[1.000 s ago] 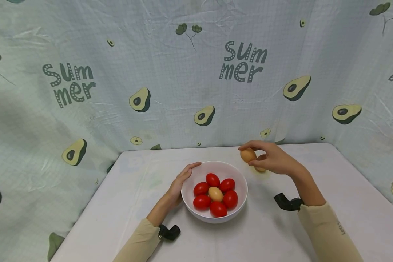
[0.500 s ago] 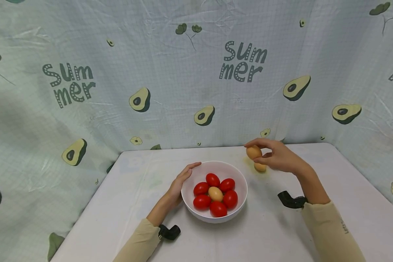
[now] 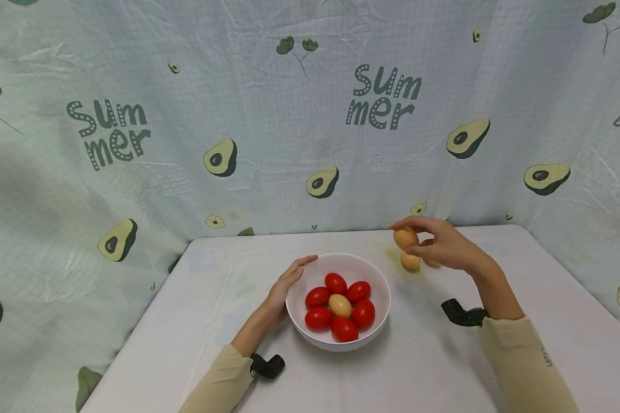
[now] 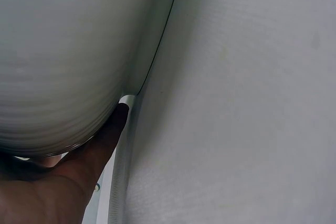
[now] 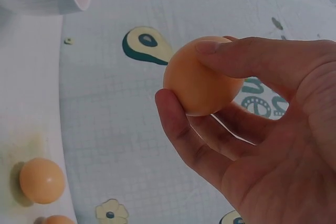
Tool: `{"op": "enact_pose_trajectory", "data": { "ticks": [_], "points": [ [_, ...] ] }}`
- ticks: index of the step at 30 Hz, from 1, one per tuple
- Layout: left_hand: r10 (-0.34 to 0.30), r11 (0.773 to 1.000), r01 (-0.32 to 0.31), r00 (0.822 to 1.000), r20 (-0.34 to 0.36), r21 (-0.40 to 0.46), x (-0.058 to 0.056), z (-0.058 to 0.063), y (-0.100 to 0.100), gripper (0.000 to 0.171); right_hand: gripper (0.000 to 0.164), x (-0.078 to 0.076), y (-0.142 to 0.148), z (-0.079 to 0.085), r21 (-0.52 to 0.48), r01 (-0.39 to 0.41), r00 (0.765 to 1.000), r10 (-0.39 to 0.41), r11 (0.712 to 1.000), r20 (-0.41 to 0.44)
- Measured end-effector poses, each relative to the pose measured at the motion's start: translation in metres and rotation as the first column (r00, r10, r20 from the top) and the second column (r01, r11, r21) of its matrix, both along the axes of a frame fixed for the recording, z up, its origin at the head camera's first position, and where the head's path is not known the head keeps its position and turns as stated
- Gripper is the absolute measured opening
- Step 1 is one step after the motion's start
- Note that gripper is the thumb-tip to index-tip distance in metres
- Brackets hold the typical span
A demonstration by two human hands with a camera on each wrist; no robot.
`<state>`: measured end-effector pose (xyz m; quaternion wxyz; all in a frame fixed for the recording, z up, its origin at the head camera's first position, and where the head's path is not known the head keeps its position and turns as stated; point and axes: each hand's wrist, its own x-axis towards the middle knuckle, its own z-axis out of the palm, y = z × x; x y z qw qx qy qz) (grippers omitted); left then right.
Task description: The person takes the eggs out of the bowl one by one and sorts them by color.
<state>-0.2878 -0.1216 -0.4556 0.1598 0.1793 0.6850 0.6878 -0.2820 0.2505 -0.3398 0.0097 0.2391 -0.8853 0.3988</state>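
My right hand [image 3: 441,245] pinches a brown egg [image 3: 406,237] between thumb and fingertips, above the table at the back right. The right wrist view shows this egg [image 5: 202,77] close up, with space under it. Below that hand lie a second egg [image 3: 410,262] and a partly hidden third one [image 3: 431,263]. My left hand [image 3: 283,291] rests on the left side of a white bowl [image 3: 338,345], its fingers fairly straight along the rim. In the bowl, several glossy red ovals, like small tomatoes [image 3: 363,314], ring one brown egg [image 3: 340,306].
The white table [image 3: 227,269] ends at a back edge against a pale cloth [image 3: 268,126] printed with avocados. That cloth also hangs along the left and right sides. Yellowish stains mark the table near the loose eggs.
My right hand has moved right and slightly back with the egg it holds, so the eggs on the table show more. The left hand and the bowl have stayed still.
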Motion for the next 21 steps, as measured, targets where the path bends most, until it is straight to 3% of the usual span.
{"op": "enact_pose_trajectory", "data": {
  "ticks": [12,21],
  "points": [
    [0.038,0.999,-0.038,0.999,0.012,-0.004,0.001,0.001,0.002,0.049,0.044,-0.006,0.016,-0.004,-0.015,0.007,1.000,-0.007,1.000,-0.006],
    [0.014,1.000,-0.015,1.000,0.004,0.008,-0.002,-0.001,0.001,0.051,0.048,-0.011,0.029,-0.009,-0.046,0.007,1.000,-0.008,0.999,-0.002]
  ]
}}
